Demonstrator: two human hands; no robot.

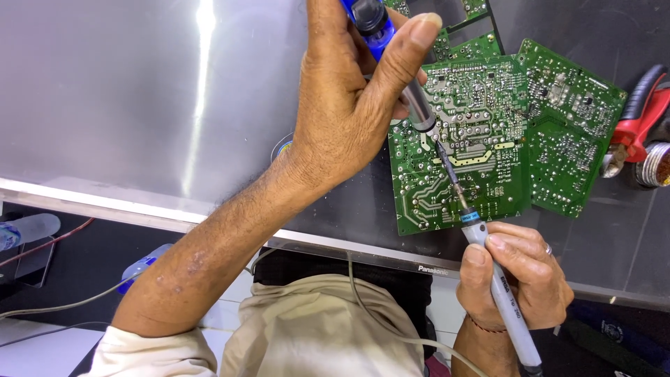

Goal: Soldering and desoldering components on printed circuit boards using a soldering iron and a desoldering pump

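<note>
Grip: left hand (349, 105) closed round blue soldering iron (391, 59), right hand (513, 276) closed round grey pen tool (499, 290); tips meet on green circuit board (464, 150), frame centre-right. Iron handle cut off at top edge. Open table (139, 98) upper left.

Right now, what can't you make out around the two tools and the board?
Head view only:
- Soldering iron handle top: cut off by the upper edge; left hand covers its grip.
- Grey tool rear end: leaves the bottom edge; right hand wraps its middle.
- Which joint the tips meet on the green circuit board: too small.
- Red-handled pliers: cut off at right.
- Round object behind the left wrist: mostly hidden.
</note>
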